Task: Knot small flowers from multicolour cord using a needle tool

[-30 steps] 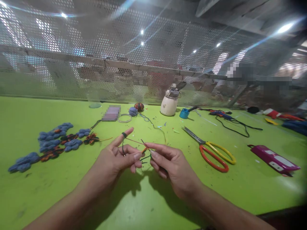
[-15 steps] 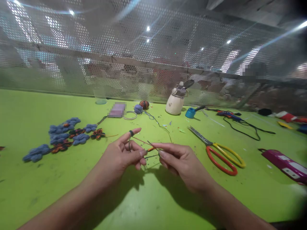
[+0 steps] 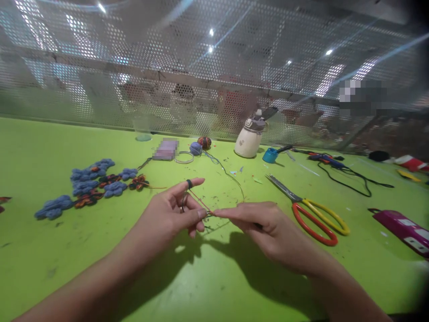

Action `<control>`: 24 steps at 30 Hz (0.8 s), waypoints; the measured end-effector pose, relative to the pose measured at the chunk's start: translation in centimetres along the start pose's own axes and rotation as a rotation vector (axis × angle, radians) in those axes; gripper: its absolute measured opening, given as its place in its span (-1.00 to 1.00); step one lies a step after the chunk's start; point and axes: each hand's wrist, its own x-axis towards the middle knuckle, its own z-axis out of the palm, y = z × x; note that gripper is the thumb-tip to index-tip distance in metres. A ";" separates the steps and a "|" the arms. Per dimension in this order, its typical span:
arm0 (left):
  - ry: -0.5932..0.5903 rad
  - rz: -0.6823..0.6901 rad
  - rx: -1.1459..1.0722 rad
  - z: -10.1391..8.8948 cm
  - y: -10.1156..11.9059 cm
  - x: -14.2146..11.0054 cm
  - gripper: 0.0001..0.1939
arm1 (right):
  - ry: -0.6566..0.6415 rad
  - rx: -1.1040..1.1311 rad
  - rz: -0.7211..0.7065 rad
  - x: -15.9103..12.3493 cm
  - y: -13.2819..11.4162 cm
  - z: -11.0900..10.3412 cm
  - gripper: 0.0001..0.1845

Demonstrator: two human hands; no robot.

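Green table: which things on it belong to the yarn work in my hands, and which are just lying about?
Likely part of the work:
yarn at your left hand
blue yarn ball
dark-and-orange yarn ball
yarn flowers
perhaps scissors

Apparently just lying about:
pale bottle
blue pot
purple socket block

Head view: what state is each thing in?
Left hand: pinching yarn work
Right hand: forefinger extended
Red strand: taut between hands
White bottle: upright, lid flipped open
Scissors: lying flat, blades nearly shut
Blue yarn ball: wound
Yarn flowers: lying flat
Blue corded tool: lying down, cord loose
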 end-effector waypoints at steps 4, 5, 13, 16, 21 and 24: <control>-0.017 0.020 0.030 0.0 -0.4 0.0 -0.33 | -0.034 -0.102 0.001 -0.1 -0.1 -0.2 -0.44; -0.021 0.021 0.040 -0.1 -0.5 0.0 -0.34 | -0.041 -0.114 0.014 -0.1 -0.2 -0.2 -0.44; -0.020 0.093 0.161 -0.1 -0.8 0.0 -0.40 | -0.046 -0.114 0.074 -0.1 -0.5 -0.1 -0.42; -0.007 0.097 0.174 0.0 -0.8 0.0 -0.40 | -0.046 -0.115 0.076 -0.2 -0.5 -0.1 -0.42; 0.021 0.134 0.257 0.4 -0.7 -0.2 -0.42 | -0.059 -0.184 0.090 -0.1 -0.7 0.1 -0.41; 0.049 0.169 0.344 0.5 -0.8 -0.4 -0.44 | -0.062 -0.192 0.109 0.0 -0.9 0.2 -0.44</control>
